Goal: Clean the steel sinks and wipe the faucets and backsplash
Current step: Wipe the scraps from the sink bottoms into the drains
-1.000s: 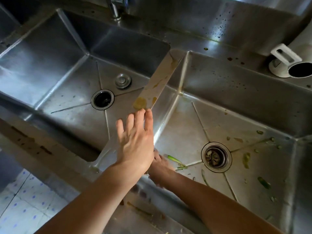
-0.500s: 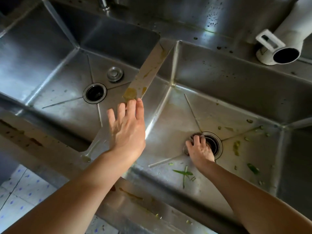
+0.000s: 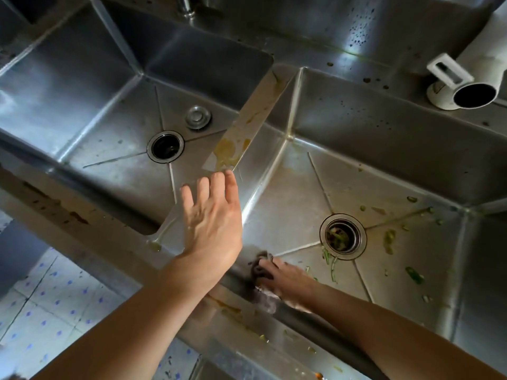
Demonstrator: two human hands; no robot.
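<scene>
Landmark: the divider (image 3: 248, 127) between the two steel sinks, stained yellow along its top. Left hand (image 3: 212, 226) lies flat on the near end of the divider, fingers straight and slightly spread, holding nothing. Left sink (image 3: 82, 86): open drain (image 3: 165, 146) with a loose metal stopper (image 3: 198, 117) just behind it. Right sink (image 3: 384, 138): drain strainer (image 3: 343, 236) holding green scraps; more green bits scattered over the floor of the basin to the right of the divider. Right hand (image 3: 282, 278) is down in the right sink against its near wall, close to the divider's near end, fingers curled around a dark scrubbing pad (image 3: 259, 266); image blurred there. Backsplash (image 3: 356, 28) behind the divider is spotted. A white pipe (image 3: 466, 83) sits far right of the divider.
</scene>
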